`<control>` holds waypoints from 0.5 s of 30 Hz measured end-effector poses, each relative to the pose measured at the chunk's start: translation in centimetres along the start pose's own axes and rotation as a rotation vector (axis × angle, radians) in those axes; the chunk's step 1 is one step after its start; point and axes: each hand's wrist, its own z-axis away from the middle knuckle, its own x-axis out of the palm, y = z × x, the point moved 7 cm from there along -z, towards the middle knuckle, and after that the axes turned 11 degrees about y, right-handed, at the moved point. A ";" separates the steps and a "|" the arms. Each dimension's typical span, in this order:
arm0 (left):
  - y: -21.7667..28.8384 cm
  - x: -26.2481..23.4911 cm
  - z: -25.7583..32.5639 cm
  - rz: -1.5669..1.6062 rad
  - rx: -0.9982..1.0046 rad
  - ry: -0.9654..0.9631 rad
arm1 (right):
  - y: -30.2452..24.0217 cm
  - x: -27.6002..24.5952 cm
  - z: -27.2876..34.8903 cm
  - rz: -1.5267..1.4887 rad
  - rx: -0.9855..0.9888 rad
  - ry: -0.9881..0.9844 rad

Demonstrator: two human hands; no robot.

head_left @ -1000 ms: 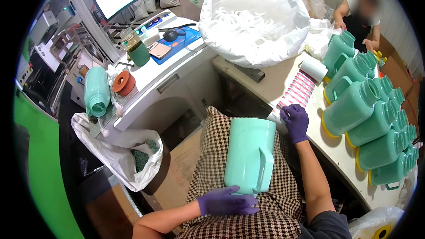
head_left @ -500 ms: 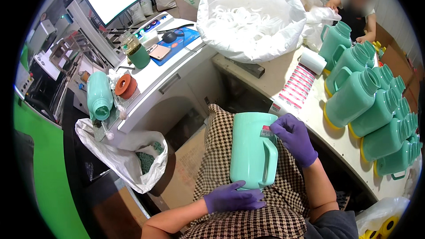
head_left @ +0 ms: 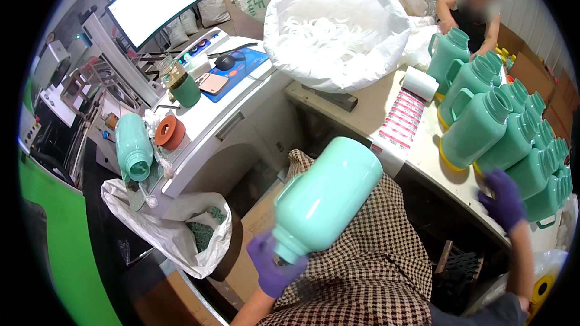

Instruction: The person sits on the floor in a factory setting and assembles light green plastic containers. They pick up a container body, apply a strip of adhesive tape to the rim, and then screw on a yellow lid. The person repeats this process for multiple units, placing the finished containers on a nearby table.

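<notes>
Tilting over the lap, mint jug [head_left: 323,198] gripped at its neck by left hand [head_left: 273,264] | right hand [head_left: 502,198] spread loose at bench [head_left: 374,105] edge, touching finished jugs [head_left: 483,130] | one jug in progress, many done

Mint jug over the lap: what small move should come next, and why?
Probably carry the mint jug right, toward the row of matching jugs on the bench. The left hand grips it alone at its neck end, tilted above the lap, while the right hand already rests at the bench edge beside that row.
</notes>
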 end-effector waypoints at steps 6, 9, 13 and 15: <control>-6.3 1.9 3.8 0.176 -0.458 0.268 | 0.5 -1.6 10.6 -0.052 0.226 -0.062; -10.2 2.3 2.9 0.378 -0.762 0.397 | -8.5 1.6 6.7 -0.338 0.043 0.057; -13.4 6.6 3.3 1.305 -1.602 0.264 | -18.6 6.7 1.6 -0.572 -0.120 0.100; -12.6 7.2 3.5 1.447 -1.791 0.221 | -20.7 8.0 0.9 -0.611 -0.136 0.093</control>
